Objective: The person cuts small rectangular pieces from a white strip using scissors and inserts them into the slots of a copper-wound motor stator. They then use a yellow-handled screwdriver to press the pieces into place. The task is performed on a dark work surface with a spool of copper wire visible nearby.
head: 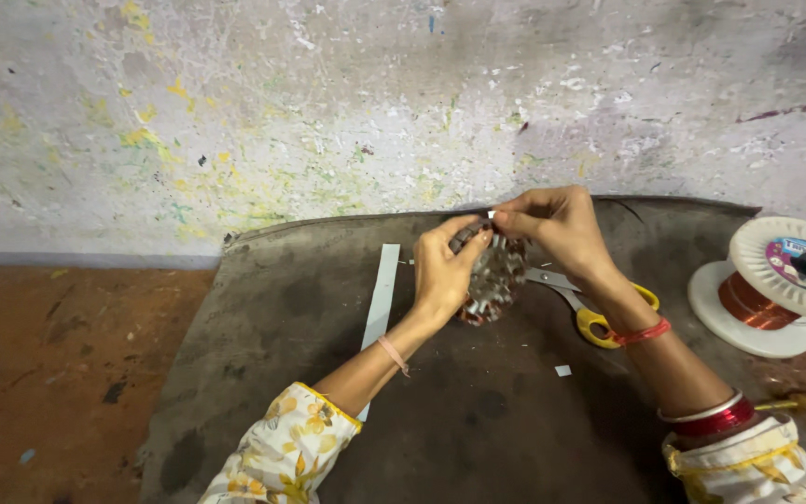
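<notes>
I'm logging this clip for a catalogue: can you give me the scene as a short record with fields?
setting: dark grey worn mat on a reddish floor, below a paint-flecked wall
left hand: grips the round metal slotted core with copper windings
right hand: pinches a small white slip at the core's top edge
on the mat: long white paper strip; yellow-handled scissors, partly under the right wrist
off the mat, right: white plastic spool of copper wire

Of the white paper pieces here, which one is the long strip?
The long strip lies on the dark mat just beside the left hand. The scrap near the right forearm is only a tiny square.
</notes>
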